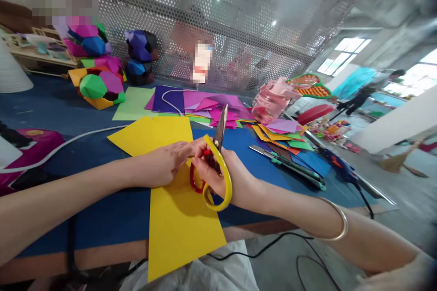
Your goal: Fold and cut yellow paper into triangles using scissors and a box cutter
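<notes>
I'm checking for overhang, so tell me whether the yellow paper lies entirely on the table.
No, the yellow paper extends past the brown front edge of the blue table.

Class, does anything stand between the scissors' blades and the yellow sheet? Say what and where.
Nothing visible stands between the blades and the far part of the sheet; blue table shows in the gap. Nearer, the left hand meets the right hand, which grips the scissors, partly covering the sheet's right edge.

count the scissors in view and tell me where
1: the yellow-and-red-handled metal scissors, in the grip of the right hand, handles partly over the large yellow paper. Others could be hidden.
</notes>
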`<state>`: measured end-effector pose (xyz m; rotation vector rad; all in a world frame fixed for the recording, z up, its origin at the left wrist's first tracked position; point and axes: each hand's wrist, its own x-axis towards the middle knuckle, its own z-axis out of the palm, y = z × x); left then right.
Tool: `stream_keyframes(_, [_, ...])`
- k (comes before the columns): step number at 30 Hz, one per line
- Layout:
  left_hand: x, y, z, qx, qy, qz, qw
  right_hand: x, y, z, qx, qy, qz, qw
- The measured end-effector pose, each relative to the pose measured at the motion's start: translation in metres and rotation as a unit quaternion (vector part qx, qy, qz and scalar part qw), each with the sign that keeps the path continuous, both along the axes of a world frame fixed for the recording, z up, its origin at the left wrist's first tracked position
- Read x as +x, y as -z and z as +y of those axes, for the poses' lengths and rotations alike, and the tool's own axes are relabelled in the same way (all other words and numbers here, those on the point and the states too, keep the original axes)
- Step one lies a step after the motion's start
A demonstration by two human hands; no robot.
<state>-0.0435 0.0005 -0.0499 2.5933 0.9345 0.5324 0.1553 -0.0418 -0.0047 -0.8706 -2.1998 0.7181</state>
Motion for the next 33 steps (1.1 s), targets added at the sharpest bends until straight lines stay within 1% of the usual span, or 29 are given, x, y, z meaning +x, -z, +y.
stream_keyframes(2, [-0.001, -0.004, -0.001, -0.017, 0.030, 0.033, 0.999, 0.011, 0.004, 0.003, -0.005, 0.014, 0.000, 1.000])
stream_keyframes(4, [0.000, -0.007, -0.001, -0.022, 0.045, 0.035, 0.998, 0.024, 0.007, 0.005, -0.006, 0.040, 0.003, 0.999])
stream_keyframes(7, [0.001, -0.009, -0.001, -0.027, 0.047, 0.019, 0.998, 0.043, 0.009, 0.007, -0.001, 0.086, -0.002, 0.996])
stream_keyframes(11, [0.001, -0.008, -0.001, -0.037, 0.037, 0.013, 0.999, 0.066, 0.006, 0.007, -0.006, 0.140, -0.016, 0.990])
stream_keyframes(13, [0.000, -0.006, -0.001, -0.033, 0.040, 0.004, 0.999, 0.075, 0.003, 0.007, -0.028, 0.167, -0.023, 0.985])
stream_keyframes(17, [-0.001, -0.006, -0.002, -0.030, 0.046, -0.002, 0.998, 0.086, -0.003, 0.008, -0.097, 0.209, -0.048, 0.972])
stream_keyframes(21, [0.000, -0.009, -0.003, -0.037, 0.046, 0.018, 0.998, 0.094, -0.007, 0.010, -0.077, 0.212, -0.063, 0.972])
stream_keyframes(28, [0.000, -0.010, -0.002, -0.051, 0.040, 0.018, 0.998, 0.105, -0.004, 0.014, -0.042, 0.209, -0.106, 0.971])
stream_keyframes(30, [0.001, -0.010, -0.003, -0.056, 0.040, 0.018, 0.997, 0.104, -0.008, 0.015, -0.036, 0.203, -0.124, 0.971])
stream_keyframes(33, [0.002, -0.012, -0.005, -0.057, 0.040, 0.021, 0.997, 0.100, -0.021, 0.015, -0.027, 0.189, -0.170, 0.967])
